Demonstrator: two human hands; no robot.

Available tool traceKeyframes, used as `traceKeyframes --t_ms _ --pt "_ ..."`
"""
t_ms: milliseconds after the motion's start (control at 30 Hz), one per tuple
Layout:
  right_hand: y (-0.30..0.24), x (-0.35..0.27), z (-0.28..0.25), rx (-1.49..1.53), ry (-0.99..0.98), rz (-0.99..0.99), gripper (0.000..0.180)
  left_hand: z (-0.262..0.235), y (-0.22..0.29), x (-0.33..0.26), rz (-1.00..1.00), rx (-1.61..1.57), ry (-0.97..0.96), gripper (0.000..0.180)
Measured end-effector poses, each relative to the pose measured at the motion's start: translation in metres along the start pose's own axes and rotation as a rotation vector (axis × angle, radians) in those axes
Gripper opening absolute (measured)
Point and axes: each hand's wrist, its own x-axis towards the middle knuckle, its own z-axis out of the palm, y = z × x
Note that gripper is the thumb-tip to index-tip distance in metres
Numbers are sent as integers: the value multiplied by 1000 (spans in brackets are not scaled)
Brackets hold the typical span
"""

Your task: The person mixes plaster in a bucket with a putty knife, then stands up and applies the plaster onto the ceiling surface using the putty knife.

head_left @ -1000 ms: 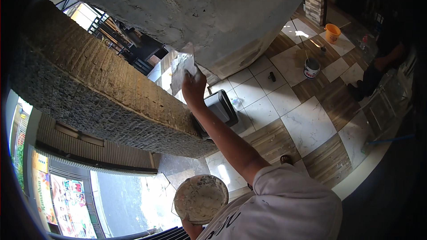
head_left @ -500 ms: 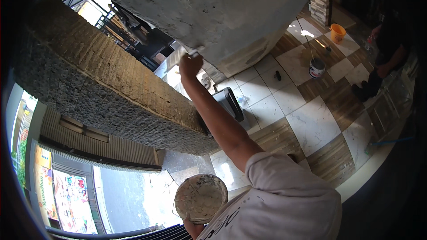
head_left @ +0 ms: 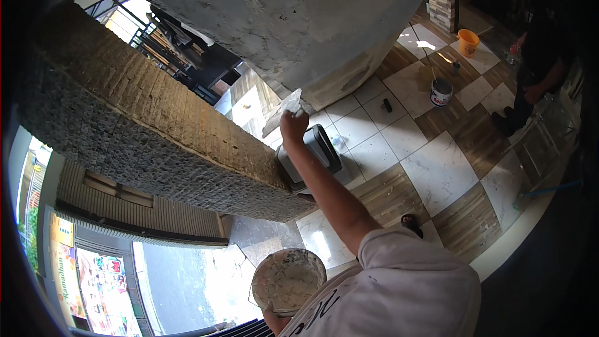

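Observation:
My right hand (head_left: pixel 293 126), at the end of an outstretched arm, is closed round a putty knife (head_left: pixel 291 101) with a pale flat blade. The blade stands just off the lower corner of a grey plastered wall (head_left: pixel 299 31); its handle is hidden in my fist. Low in the view, my left hand (head_left: pixel 274 321) grips the near rim of a round bucket (head_left: pixel 258 274) with a thin wire handle. Greyish-white plaster (head_left: pixel 290 284) coats the inside of the bucket, which I hold tilted toward me beside my shirt.
A rough stone-faced beam (head_left: pixel 175 118) crosses the left side. Below my right forearm sits a grey bin (head_left: pixel 321 150). On the tiled floor (head_left: pixel 437 168) stand a paint pail (head_left: pixel 441 92) and an orange bucket (head_left: pixel 468 43). A person in dark clothes (head_left: pixel 540 56) is at the right.
My right hand has come down and to the right, away from the wall corner, with the putty knife still in it. The bucket has shifted slightly right in the view.

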Motion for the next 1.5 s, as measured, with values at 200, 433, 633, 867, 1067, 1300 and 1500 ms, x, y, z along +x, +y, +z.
traceKeyframes --t_ms 200,433,633,867,1067,1300,1500 --pt "-70 39 61 149 -138 104 27 -2 -1 -2 -12 7 -16 40" --pt "-71 7 -35 271 -239 -251 20 -2 5 0 -11 46 -25 40" --pt "4 11 -27 -159 -127 140 24 0 4 2 -9 32 -11 39" --pt "-64 16 44 68 -142 -25 27 2 0 -1 -10 23 -11 38" --pt "-44 -13 -61 513 -388 -131 19 7 -5 1 -23 -6 -9 38" --pt "19 35 -9 -17 -232 139 26 14 -10 1 -29 -35 -6 37" --pt "-62 104 31 73 -118 144 41 12 -9 -5 -9 -47 10 37"
